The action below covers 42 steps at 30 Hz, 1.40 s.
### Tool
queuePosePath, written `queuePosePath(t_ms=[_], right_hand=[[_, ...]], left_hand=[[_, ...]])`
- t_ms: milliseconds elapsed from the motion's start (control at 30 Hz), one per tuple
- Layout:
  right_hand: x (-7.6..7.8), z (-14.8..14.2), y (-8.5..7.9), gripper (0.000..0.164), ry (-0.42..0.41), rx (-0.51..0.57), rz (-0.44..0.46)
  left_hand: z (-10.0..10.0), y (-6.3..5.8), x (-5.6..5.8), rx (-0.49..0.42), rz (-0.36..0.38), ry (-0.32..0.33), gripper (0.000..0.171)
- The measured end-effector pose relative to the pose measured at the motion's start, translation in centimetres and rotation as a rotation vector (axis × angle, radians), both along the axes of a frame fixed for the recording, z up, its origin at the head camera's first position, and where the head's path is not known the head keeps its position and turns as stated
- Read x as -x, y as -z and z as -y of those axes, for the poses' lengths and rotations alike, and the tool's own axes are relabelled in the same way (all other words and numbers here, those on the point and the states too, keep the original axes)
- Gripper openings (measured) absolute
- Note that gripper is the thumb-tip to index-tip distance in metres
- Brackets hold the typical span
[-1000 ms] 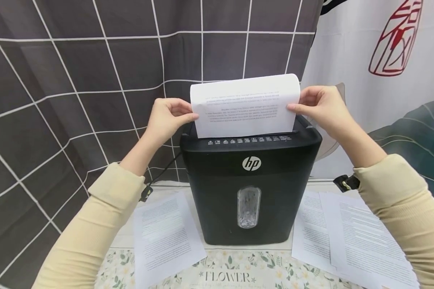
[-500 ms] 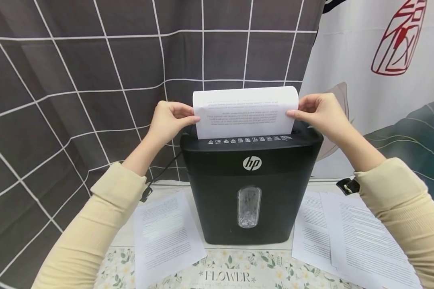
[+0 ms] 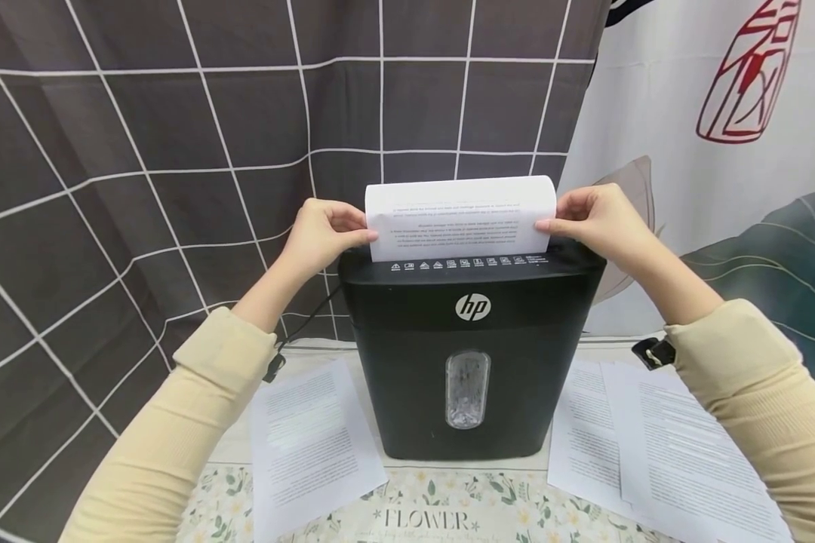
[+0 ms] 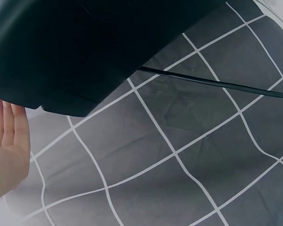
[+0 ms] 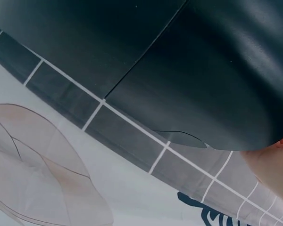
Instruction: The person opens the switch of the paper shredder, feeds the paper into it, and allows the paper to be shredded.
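At far left we see a dark curtain (image 3: 143,151) crossed by white grid lines, hanging behind the desk (image 3: 312,351). In front of it a printed page (image 3: 312,441) lies flat on the desk, just beside the black shredder (image 3: 472,354). Our left hand (image 3: 319,237) pinches the left edge of a white sheet of paper (image 3: 460,219), thumb in front and fingers curled behind, so that grip is closed on the sheet. The sheet stands upright in the shredder's top slot, its upper part curving over away from us, its printed lines upside down to our view. The shredder stands at the centre of the desk, with a white logo on its front and a small clear window (image 3: 467,388) below it showing shreds inside. Our right hand (image 3: 594,219) pinches the sheet's right edge in the same manner, its grip likewise closed on the paper. Farther right, overlapping printed pages (image 3: 665,445) lie on the desk, and a white cloth (image 3: 706,113) with a red mark hangs behind. Both wrist views show mostly the shredder's black body against the hangings.
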State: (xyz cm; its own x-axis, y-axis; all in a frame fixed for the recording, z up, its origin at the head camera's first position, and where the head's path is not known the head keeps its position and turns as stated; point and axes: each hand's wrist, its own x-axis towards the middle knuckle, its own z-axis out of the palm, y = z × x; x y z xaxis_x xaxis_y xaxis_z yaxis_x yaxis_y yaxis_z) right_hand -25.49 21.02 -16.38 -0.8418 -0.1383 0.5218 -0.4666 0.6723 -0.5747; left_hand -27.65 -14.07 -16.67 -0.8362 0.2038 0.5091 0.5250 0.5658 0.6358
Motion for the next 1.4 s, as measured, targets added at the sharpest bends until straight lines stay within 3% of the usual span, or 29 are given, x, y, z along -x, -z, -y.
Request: queuePosePath(t_ms=[267,367,500,567,700,833,1133,1233,1400], right_hand=[[0.1,-0.2,-0.4,0.022,-0.031,0.138,0.130],[0.3,0.0,-0.5,0.014,-0.075,0.262,0.172],[0.7,0.3,-0.6,0.019,-0.137,0.451,0.238],[0.7,0.4,-0.6,0.021,-0.137,0.483,0.242],[0.7,0.4,-0.5,0.026,-0.115,0.455,0.189],[0.7,0.3,0.0,0.025,-0.117,0.424,0.165],[0.6,-0.1,0.3,0.010,-0.102,0.258,0.137],[0.6,-0.1,0.1,0.010,-0.113,0.229,0.140],[0.6,0.0,-0.2,0.011,-0.124,0.275,0.177]], left_hand=[[-0.2,-0.4,-0.1,0.004,0.037,-0.001,0.022],[-0.2,-0.5,-0.1,-0.016,0.040,0.004,0.022],[-0.3,-0.7,0.0,-0.016,0.049,0.023,0.023],[-0.3,-0.7,0.1,-0.008,0.061,0.029,0.024],[-0.3,-0.9,0.2,-0.011,0.123,0.056,0.029],[-0.3,-1.4,0.3,-0.084,0.232,0.092,0.034],[-0.8,-2.4,0.7,-0.197,0.383,0.037,0.032],[-0.8,-2.3,0.6,-0.192,0.380,0.035,0.028],[-0.4,-1.9,0.5,-0.128,0.287,0.030,0.021]])
